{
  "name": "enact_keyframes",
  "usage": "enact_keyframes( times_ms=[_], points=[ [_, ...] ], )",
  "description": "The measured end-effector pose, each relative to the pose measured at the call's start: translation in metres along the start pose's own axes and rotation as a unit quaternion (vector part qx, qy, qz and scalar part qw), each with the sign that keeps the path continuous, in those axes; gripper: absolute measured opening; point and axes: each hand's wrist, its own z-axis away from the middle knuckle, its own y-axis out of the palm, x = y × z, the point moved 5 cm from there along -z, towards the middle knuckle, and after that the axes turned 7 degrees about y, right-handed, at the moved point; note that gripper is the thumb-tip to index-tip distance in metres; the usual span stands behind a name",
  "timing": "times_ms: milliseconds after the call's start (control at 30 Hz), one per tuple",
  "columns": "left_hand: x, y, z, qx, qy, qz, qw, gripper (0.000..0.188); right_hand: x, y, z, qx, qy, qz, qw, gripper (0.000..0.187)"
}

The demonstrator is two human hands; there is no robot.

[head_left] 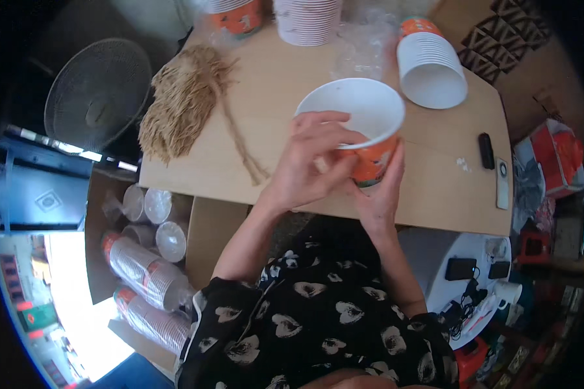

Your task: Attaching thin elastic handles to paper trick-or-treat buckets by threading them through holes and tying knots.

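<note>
A large paper cup (pixel 377 162), white inside and orange with a printed pattern outside, is tilted above the table's front edge with its mouth toward me. My right hand (pixel 377 204) supports it from below and the right side, its fingers partly hidden behind the cup. Bent over the near left part of the rim, the fingers of my left hand (pixel 311 159) grip it, with the thumb against the outer wall. A bundle of tan raffia-like strands (pixel 182 104) lies to the left, one twisted strand trailing toward my left wrist.
Stacked white cups (pixel 431 71) lie on their side at the table's (pixel 448 188) right; more stacks (pixel 308 23) stand at the back beside clear plastic wrap (pixel 363 52). A black object (pixel 486 151) and white remote (pixel 501 185) lie right. A carton (pixel 217 227) holds wrapped cups at lower left.
</note>
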Motion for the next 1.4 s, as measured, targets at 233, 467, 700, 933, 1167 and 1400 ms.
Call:
enact_keyframes(
  times_ms=[233,467,700,933,1167,1400],
  points=[
    [0.007,0.016,0.012,0.118,0.061,-0.117,0.984,0.035,-0.038,0.011,0.021,0.054,0.057,-0.113,0.990,0.108],
    [0.030,-0.052,0.076,-0.083,-0.029,-0.162,0.983,0.032,-0.031,0.010,0.017,0.053,0.065,-0.100,0.991,0.096],
    [0.063,-0.114,0.135,-0.020,-0.113,-0.286,0.951,0.023,-0.050,0.012,0.017,0.074,0.059,-0.087,0.992,0.085],
    [0.073,-0.106,0.130,0.080,-0.057,-0.350,0.932,0.017,-0.045,0.003,0.029,0.045,0.048,-0.038,0.997,0.057],
    [0.029,-0.082,0.143,-0.045,-0.082,-0.310,0.946,0.017,-0.018,0.015,0.061,0.180,0.088,-0.171,0.965,0.011],
    [-0.022,-0.008,0.138,-0.048,-0.127,-0.195,0.971,0.021,0.002,0.052,0.073,0.324,0.152,-0.230,0.905,0.017]
  ],
)
